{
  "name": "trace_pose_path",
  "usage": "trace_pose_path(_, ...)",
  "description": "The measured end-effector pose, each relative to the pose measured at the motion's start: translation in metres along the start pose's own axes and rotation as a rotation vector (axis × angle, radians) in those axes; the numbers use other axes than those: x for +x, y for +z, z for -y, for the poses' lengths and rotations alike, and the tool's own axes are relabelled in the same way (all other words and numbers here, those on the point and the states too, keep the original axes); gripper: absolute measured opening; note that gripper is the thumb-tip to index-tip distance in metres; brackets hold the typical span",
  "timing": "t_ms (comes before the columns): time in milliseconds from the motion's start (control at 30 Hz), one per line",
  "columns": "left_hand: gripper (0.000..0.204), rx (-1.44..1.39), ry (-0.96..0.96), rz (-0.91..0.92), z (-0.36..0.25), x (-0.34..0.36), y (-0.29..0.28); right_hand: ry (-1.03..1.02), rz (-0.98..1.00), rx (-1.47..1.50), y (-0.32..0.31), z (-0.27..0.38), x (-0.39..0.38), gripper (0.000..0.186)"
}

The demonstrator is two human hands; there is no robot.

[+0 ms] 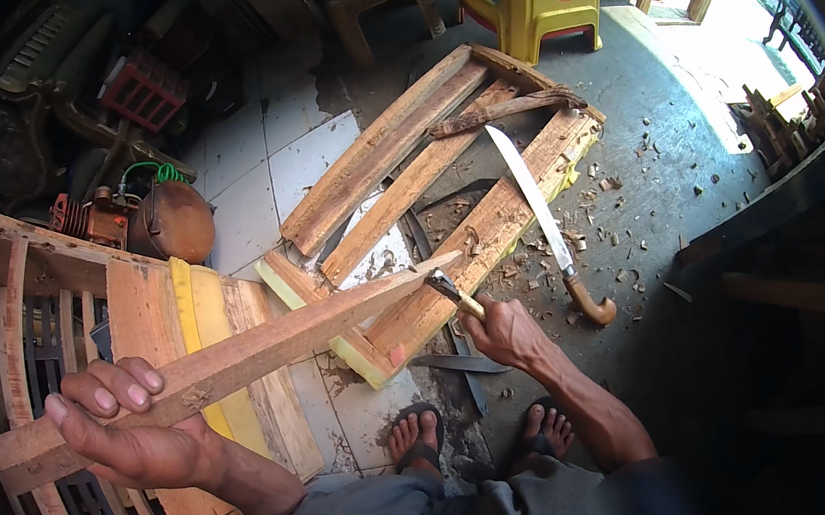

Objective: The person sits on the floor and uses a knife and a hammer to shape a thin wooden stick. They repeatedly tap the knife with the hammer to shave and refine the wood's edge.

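Note:
My left hand (133, 429) grips the near end of a long squared wooden bar (272, 348), fingers over its top and thumb along its side. The bar slants up to the right, and its narrowed far tip lies over a rough wooden frame (502, 222). My right hand (508, 333) is closed round the pale handle of a short tool (459, 295). The tool's dark metal head is beside the bar near its tip; I cannot tell whether they touch. A machete (539, 205) with a hooked wooden handle rests against the frame's right side.
Wood chips (601, 237) litter the floor right of the frame. A dark loose blade (462, 362) lies by my sandalled feet. Stacked boards (151, 305) and slatted wood stand at left, near a rusty compressor (173, 219). Yellow stools (529, 13) are at the back.

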State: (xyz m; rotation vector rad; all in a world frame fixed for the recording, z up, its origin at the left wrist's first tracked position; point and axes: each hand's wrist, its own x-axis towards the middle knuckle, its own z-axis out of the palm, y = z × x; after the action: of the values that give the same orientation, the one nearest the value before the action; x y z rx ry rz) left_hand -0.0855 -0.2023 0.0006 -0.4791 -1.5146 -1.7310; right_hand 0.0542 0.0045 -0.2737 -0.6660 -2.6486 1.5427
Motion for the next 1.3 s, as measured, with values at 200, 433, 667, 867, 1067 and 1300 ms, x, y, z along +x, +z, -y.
trace_pose_path(200, 0.045, -0.005, 0.030, 0.009, 0.001, -0.002, -0.001, 0.038, 0.119, -0.099, -0.017, 0.013, 0.001, 0.039)
trace_pose_path(433, 0.048, 0.009, 0.014, 0.015, -0.003, -0.004, 0.004, 0.119, 0.129, -0.144, -0.027, 0.032, 0.000, 0.041)
trace_pose_path(667, 0.048, -0.013, 0.037, 0.040, -0.006, -0.007, 0.005, 0.087, 0.022, -0.121, -0.016, 0.023, -0.003, 0.039)
trace_pose_path(867, 0.048, 0.003, 0.029, 0.028, -0.007, -0.006, 0.006, 0.024, -0.045, -0.212, -0.010, 0.015, 0.000, 0.037)
trace_pose_path(1067, 0.047, -0.015, 0.022, 0.033, -0.006, -0.006, 0.007, -0.009, -0.080, -0.309, -0.012, 0.009, 0.004, 0.037)
trace_pose_path(1300, 0.046, -0.043, 0.026, 0.070, 0.000, -0.002, -0.001, -0.040, -0.062, -0.321, -0.019, -0.007, 0.006, 0.024)
